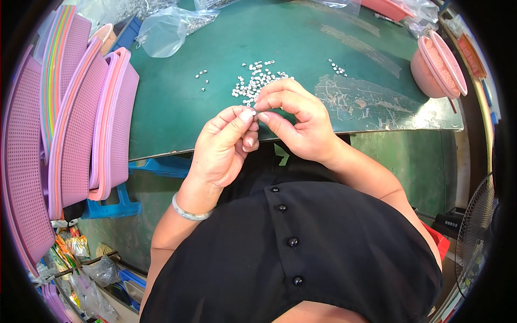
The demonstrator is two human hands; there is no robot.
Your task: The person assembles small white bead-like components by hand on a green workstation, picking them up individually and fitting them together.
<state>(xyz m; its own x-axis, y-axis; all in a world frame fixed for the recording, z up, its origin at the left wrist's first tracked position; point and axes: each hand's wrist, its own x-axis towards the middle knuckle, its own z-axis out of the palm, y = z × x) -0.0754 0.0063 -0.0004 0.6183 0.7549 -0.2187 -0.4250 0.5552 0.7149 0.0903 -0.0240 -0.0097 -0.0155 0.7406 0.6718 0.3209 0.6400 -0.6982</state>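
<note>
My left hand (pixel 223 145) is closed in a pinch over the near edge of the green table (pixel 215 116). Between its thumb and fingers shows a small silvery-white piece (pixel 254 112). My right hand (pixel 304 121) meets it there, thumb and forefinger brought together at the same spot; what those fingertips grip is too small to make out. Just beyond my hands lies a loose pile of small round silvery-white pieces (pixel 257 81), partly hidden by my right fingers. A few similar pieces (pixel 337 68) lie to the right, and several more (pixel 204 81) to the left.
Stacked purple and pink perforated baskets (pixel 116 118) stand at the left, beside a blue stool (pixel 116 207). Clear plastic bags (pixel 164 35) of small pieces lie at the far left. A pink basket (pixel 431 67) sits at the table's right end; a fan (pixel 474 231) stands lower right.
</note>
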